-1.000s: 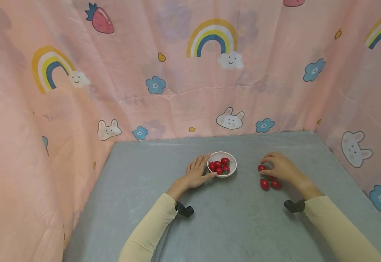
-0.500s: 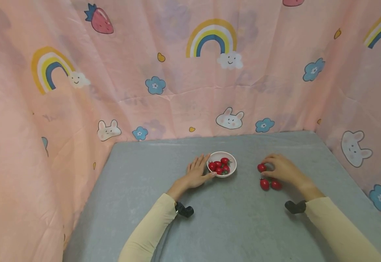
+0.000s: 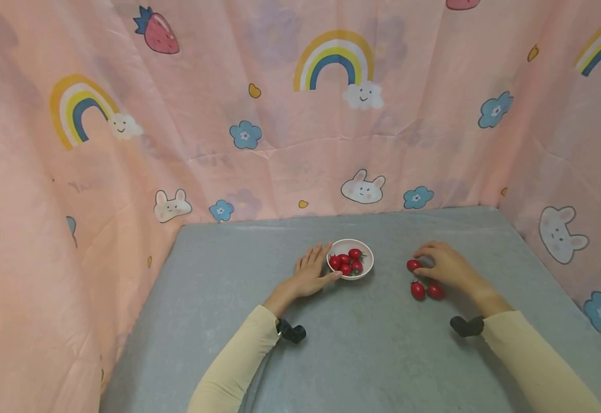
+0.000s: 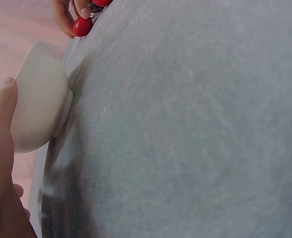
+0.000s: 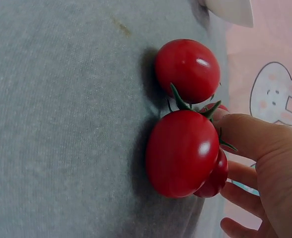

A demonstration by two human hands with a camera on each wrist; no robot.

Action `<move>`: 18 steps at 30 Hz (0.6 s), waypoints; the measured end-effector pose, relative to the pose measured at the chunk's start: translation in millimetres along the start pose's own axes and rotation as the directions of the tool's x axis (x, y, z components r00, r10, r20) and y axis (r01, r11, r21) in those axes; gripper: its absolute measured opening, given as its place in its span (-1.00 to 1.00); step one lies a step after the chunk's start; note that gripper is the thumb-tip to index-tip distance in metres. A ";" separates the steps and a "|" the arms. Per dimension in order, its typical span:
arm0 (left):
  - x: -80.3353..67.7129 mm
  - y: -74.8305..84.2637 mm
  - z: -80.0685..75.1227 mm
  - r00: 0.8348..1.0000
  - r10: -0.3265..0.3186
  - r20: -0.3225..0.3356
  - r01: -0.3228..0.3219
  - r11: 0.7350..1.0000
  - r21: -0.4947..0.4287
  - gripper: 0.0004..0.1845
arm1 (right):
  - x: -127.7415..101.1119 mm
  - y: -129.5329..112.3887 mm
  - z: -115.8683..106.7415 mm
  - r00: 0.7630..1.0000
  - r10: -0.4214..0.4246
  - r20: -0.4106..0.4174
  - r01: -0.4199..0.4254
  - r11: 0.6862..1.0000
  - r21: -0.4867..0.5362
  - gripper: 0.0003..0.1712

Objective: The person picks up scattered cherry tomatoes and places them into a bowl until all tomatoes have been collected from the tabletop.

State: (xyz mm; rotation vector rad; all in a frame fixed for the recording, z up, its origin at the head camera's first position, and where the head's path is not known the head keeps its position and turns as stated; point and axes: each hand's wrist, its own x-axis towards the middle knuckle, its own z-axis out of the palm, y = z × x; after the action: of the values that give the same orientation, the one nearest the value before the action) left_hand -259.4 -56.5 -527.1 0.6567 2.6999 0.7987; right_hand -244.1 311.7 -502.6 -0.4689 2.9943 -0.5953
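A small white bowl (image 3: 365, 265) holding several cherry tomatoes (image 3: 348, 261) stands mid-table. My left hand (image 3: 312, 268) lies flat on the table just left of it, fingers straight, thumb against the bowl's side (image 4: 36, 101). My right hand (image 3: 438, 265) is curled to the right of the bowl. Its thumb and fingertips pinch a cherry tomato (image 3: 413, 265) that sits on the cloth, also seen in the left wrist view as a small red tomato (image 4: 82, 26). Two loose tomatoes (image 3: 417, 290) (image 3: 436, 291) lie just before that hand, large in the right wrist view (image 5: 182, 152) (image 5: 187, 69).
The grey table cloth (image 3: 362, 344) stretches bare toward me. Pink patterned curtains (image 3: 280, 126) close in the back, left and right sides. A black wrist strap (image 3: 291, 331) and another (image 3: 467, 325) sit at my cuffs.
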 end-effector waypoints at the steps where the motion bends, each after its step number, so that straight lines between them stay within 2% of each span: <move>1: 0.0 0.2 -0.1 1.000 -0.002 0.001 0.002 1.000 0.001 -0.08 | -0.3 0.0 0.0 1.000 0.002 0.001 -0.002 1.000 -0.001 -0.50; 18: -0.9 1.7 -2.0 1.000 0.003 0.002 -0.003 1.000 0.003 -0.07 | -2.6 -3.1 -1.0 1.000 -0.001 -0.003 0.001 1.000 0.004 -0.58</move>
State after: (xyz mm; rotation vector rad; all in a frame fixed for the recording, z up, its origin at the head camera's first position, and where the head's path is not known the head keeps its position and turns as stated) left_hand -258.8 -56.6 -524.4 0.6615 2.6996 0.7947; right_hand -240.9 310.1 -500.5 -0.4697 2.9950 -0.6016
